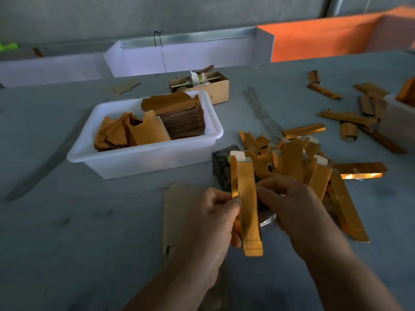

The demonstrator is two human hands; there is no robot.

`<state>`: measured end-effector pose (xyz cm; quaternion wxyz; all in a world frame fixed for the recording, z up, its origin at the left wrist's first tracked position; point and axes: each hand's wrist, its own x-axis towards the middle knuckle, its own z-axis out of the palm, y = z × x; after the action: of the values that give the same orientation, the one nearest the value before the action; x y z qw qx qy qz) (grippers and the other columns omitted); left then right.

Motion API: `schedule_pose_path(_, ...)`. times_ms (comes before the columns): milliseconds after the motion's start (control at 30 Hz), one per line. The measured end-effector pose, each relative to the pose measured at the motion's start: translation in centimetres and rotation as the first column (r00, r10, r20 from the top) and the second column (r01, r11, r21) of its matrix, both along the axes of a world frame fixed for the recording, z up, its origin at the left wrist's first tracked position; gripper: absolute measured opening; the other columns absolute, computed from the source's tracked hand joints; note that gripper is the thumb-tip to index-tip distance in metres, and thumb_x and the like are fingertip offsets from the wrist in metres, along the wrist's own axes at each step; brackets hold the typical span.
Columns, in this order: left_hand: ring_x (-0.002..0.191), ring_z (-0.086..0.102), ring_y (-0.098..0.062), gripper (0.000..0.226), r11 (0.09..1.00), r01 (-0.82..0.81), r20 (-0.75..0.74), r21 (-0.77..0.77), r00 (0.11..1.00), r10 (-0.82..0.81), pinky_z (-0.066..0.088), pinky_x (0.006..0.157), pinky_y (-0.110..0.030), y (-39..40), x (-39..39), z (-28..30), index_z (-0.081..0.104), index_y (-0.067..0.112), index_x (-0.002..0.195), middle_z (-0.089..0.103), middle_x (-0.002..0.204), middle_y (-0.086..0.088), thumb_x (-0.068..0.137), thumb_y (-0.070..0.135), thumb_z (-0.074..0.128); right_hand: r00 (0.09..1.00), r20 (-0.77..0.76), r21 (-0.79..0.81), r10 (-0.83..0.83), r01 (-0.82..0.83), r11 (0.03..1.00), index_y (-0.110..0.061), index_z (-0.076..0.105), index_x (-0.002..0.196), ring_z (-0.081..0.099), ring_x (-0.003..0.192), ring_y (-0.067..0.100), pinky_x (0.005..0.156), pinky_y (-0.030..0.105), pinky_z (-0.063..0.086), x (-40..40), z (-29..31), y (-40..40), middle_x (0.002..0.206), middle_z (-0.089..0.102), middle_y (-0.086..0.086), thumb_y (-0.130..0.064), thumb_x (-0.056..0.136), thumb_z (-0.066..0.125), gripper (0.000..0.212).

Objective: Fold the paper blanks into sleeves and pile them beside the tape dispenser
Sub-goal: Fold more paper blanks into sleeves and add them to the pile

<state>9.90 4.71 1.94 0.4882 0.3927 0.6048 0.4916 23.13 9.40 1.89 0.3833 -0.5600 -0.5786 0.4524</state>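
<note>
Both of my hands are closed on one gold sleeve, which stands nearly upright between them: my left hand pinches its left edge with thumb and curled fingers, and my right hand grips its right edge, though the sleeve hides my right fingertips, so I cannot tell just how they meet it. The white flap at the sleeve's top shows plainly; its lower end, with a dotted line across it, hangs below my left palm. Just beyond my grip sits the dark tape dispenser, mostly covered by the sleeve and too dim to make out in detail. To the right of my grip, touching and overlapping each other, lies the pile of finished sleeves, a tangle in which I cannot count single pieces. Beyond my left hand stands the white tray, holding a flat stack of blanks and some loose gold ones leaning beside it. Under my left wrist a flat brown blank lies on the grey table, partly covered by my arm. Far to the right more gold pieces are scattered, and a second white tray is cut off by the frame's edge.
</note>
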Motion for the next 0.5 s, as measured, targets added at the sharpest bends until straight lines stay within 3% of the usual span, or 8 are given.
schedule_pose_path(67,0.048,0.054,-0.017,0.012,1.0,0.001,0.001,-0.001,1.0,-0.001,0.04,0.041,-0.021,0.0,0.0,0.0,0.06,0.008,0.091,0.064,0.066,-0.009,0.094,0.02,0.058,0.99,-0.123,-0.048,-0.065,0.06,0.997,-0.02,0.068,0.077,0.061,0.068,0.004,0.054,0.018,0.042,0.0,0.2,-0.4,0.081,0.067,-0.005,-0.025,0.086,0.06,0.013)
schedule_pose_path(100,0.048,0.054,-0.017,0.012,1.0,0.001,0.001,0.001,1.0,-0.001,0.04,0.041,-0.021,0.0,0.0,0.0,0.06,0.008,0.091,0.064,0.066,-0.01,0.094,0.019,0.058,0.991,-0.104,-0.044,-0.081,0.077,0.996,-0.02,0.067,0.077,0.06,0.073,0.006,0.059,0.021,0.041,0.3,0.1,-0.6,0.087,0.065,-0.01,-0.025,0.086,0.06,0.013)
schedule_pose_path(167,0.047,0.055,-0.016,0.012,1.0,0.002,0.001,0.007,1.0,-0.002,0.04,0.041,-0.021,0.0,0.1,0.1,0.06,0.008,0.09,0.064,0.064,-0.008,0.094,0.019,0.058,0.998,0.013,0.013,-0.067,0.066,0.998,-0.021,0.065,0.073,0.056,0.072,0.004,0.058,0.019,0.039,0.7,0.0,-1.1,0.093,0.06,-0.018,-0.024,0.086,0.06,0.015)
schedule_pose_path(267,0.045,0.055,-0.013,0.012,1.0,0.004,0.016,-0.001,1.0,-0.004,0.041,0.041,-0.021,0.1,0.1,0.1,0.06,0.006,0.091,0.063,0.061,-0.006,0.094,0.018,0.058,0.976,0.203,0.135,-0.082,0.055,0.989,-0.02,0.062,0.066,0.056,0.066,0.0,0.051,0.012,0.035,0.9,-0.1,-1.7,0.085,0.058,-0.018,-0.021,0.084,0.064,0.018)
schedule_pose_path(433,0.044,0.055,-0.013,0.012,1.0,0.02,0.019,0.019,1.0,-0.02,0.041,0.041,-0.02,0.1,0.0,0.3,0.059,0.006,0.088,0.062,0.058,-0.004,0.093,0.017,0.058,0.919,0.371,0.227,-0.129,0.045,0.973,-0.019,0.063,0.068,0.053,0.085,0.004,0.061,0.012,0.036,0.7,-0.6,-2.1,0.094,0.05,-0.016,-0.022,0.083,0.066,0.016)
schedule_pose_path(500,0.046,0.056,-0.012,0.012,0.999,0.034,0.019,0.03,0.999,-0.035,0.042,0.041,-0.02,0.1,0.0,0.3,0.059,0.006,0.089,0.062,0.06,-0.004,0.093,0.017,0.058,0.914,0.381,0.242,-0.142,0.05,0.969,-0.02,0.062,0.066,0.052,0.083,0.006,0.059,0.013,0.034,0.6,-0.8,-2.2,0.094,0.051,-0.014,-0.023,0.083,0.067,0.018)
